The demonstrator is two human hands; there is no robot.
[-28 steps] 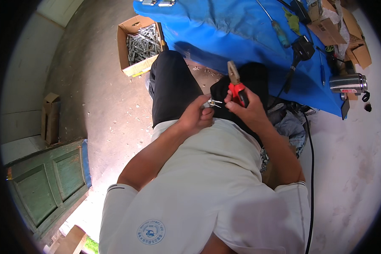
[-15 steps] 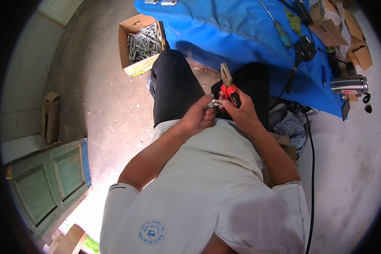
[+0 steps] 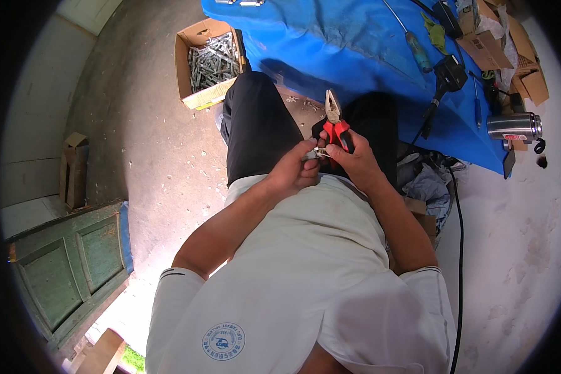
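Landmark: the red-handled pliers (image 3: 335, 123), pointing away from the person, jaws slightly parted. The right hand (image 3: 359, 161) grips the pliers by the handles; its fingers are curled around them, with the thumb along the near side.

The small metal part (image 3: 311, 155) is located below and to the left of the pliers' handles, well clear of the jaws. The left hand (image 3: 291, 167) pinches it between the thumb, which lies above, and the curled fingers beneath. The part's thin pale end projects past the left fingertips toward the right thumb. Contact between that end and the right fingertips cannot be determined at this size.

Surroundings, referenced to the pliers: a cardboard box (image 3: 209, 98) stands on the floor to the upper left, filled with metal pieces (image 3: 213, 62). A blue cover (image 3: 330, 43) extends beyond the tips. A screwdriver (image 3: 419, 53) lies on it to the upper right; a steel flask (image 3: 511, 126) lies far right.
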